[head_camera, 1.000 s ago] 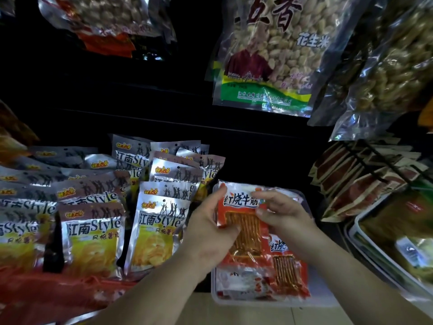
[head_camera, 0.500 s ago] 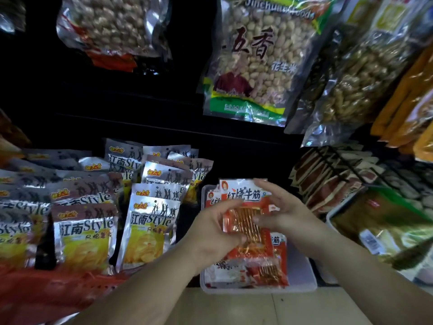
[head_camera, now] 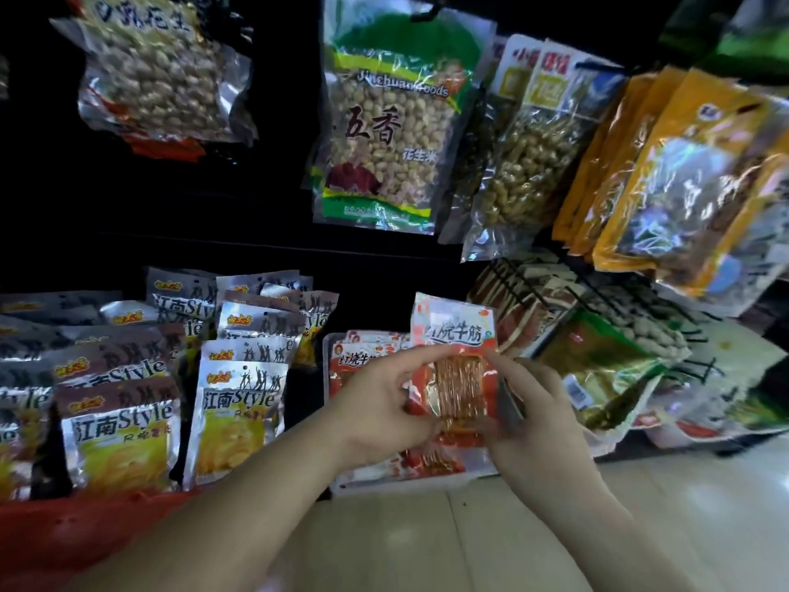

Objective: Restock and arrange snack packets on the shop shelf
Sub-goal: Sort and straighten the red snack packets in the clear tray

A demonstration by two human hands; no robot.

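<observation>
Holding a red-and-white snack packet [head_camera: 460,335] upright between both hands, we find it just below the middle of the view, at about 5 o'clock from the centre. Our left hand [head_camera: 384,414] pinches its left edge, with the fingers curled over the front. Our right hand [head_camera: 540,420] grips its right edge, thumb on the front. Something thin and grey also sits under that thumb, and we cannot tell what it is.

The packet has a white top band with dark Chinese characters and red borders. A clear window in it shows thin orange-brown sticks packed side by side.

It is raised above a white tray [head_camera: 384,481]. Matching red packets [head_camera: 363,356] lie in that tray, at 8 o'clock of the held one.

At 9 o'clock stand rows of silver "Style" packets [head_camera: 239,403] with yellow fronts. At 12 o'clock hangs a clear bag of peanuts [head_camera: 384,134] with green trim. At 2 o'clock hang orange-yellow bags [head_camera: 691,173]. At 3 o'clock, just beside our right hand, lies a green-and-gold packet [head_camera: 597,365].
</observation>
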